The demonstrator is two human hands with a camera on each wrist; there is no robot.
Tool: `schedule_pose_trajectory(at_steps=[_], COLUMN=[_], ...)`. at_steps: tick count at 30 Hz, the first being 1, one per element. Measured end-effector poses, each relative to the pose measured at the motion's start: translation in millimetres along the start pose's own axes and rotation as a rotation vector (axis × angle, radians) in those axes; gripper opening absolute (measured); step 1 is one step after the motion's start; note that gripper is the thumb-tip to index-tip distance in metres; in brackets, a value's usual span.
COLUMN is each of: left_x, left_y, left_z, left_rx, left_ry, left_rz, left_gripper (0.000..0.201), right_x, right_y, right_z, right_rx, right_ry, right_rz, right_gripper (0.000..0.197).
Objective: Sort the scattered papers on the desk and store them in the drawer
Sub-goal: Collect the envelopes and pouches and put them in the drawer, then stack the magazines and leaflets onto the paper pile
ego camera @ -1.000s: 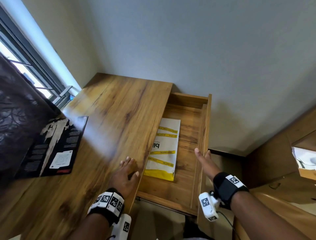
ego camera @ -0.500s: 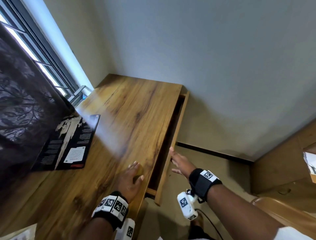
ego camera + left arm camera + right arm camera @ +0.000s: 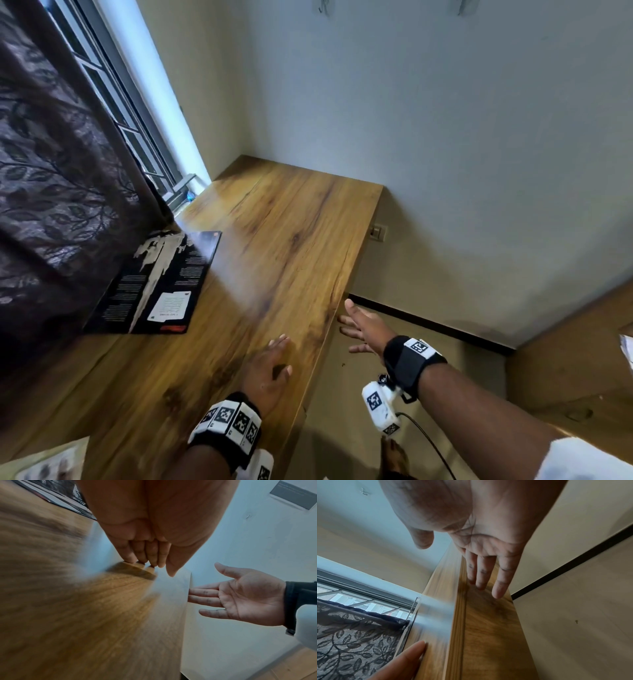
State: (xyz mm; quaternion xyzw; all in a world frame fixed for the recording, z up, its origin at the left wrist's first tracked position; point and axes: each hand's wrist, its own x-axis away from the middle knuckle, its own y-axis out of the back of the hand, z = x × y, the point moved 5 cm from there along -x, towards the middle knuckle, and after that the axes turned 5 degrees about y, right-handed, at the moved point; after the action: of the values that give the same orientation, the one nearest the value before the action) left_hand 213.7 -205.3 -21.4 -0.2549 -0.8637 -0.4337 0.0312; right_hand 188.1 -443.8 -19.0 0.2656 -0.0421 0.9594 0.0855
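The drawer front (image 3: 488, 628) sits flush under the wooden desk's (image 3: 274, 240) right edge, so whatever lies inside is hidden. My right hand (image 3: 358, 325) is open with straight fingers, and its fingertips (image 3: 481, 585) touch the drawer front. My left hand (image 3: 272, 363) lies flat and open on the desktop close to that edge, holding nothing. In the left wrist view my left hand's fingers (image 3: 147, 555) rest on the wood, with my right hand's palm (image 3: 243, 596) spread beside the desk.
A black printed magazine (image 3: 161, 284) lies on the desk's left side, partly under a dark patterned curtain (image 3: 51, 171). A light paper (image 3: 48, 462) shows at the near left corner. A wooden cabinet (image 3: 575, 359) stands to the right, and a wall socket (image 3: 378, 233) sits beside the desk.
My right hand pushed the drawer in: it stood wide open with a yellow-and-white envelope inside, was nearly closed half a second ago, and is now flush. The left hand stayed on the desk.
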Motion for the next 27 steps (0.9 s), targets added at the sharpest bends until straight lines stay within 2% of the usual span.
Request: schedule_pose_trajectory(at_steps=[3, 6, 10, 12, 15, 18, 22, 27], left_x=[-1, -3, -8, -13, -21, -22, -23, -21], left_y=[1, 2, 8, 18, 42, 79, 124, 132], left_z=[2, 9, 8, 9, 21, 39, 63, 85], left_rx=[0.002, -0.027, -0.022, -0.013, 0.018, 0.028, 0.014, 0.129], left_ry=[-0.013, -0.017, -0.04, -0.024, 0.084, 0.204, 0.348, 0.512], left_rz=[0.015, 0.024, 0.029, 0.033, 0.026, -0.114, -0.302, -0.406], left_gripper=[0.054, 0.054, 0.049, 0.043, 0.043, 0.04, 0.043, 0.055], right_x=[-3, -5, -15, -31, -59, -87, -122, -171], right_y=[13, 20, 16, 6, -18, -58, -124, -194], right_z=[8, 27, 61, 81, 112, 140, 163, 177], right_rx=[0.12, 0.25, 0.335, 0.396, 0.544, 0.662, 0.824, 1.075], right_ry=[0.07, 0.18, 0.271, 0.318, 0.412, 0.491, 0.575, 0.688], right_rz=[-0.099, -0.178, -0.163, -0.107, -0.03, 0.068, 0.295, 0.559], right_gripper=[0.068, 0.051, 0.033, 0.026, 0.021, 0.017, 0.016, 0.023])
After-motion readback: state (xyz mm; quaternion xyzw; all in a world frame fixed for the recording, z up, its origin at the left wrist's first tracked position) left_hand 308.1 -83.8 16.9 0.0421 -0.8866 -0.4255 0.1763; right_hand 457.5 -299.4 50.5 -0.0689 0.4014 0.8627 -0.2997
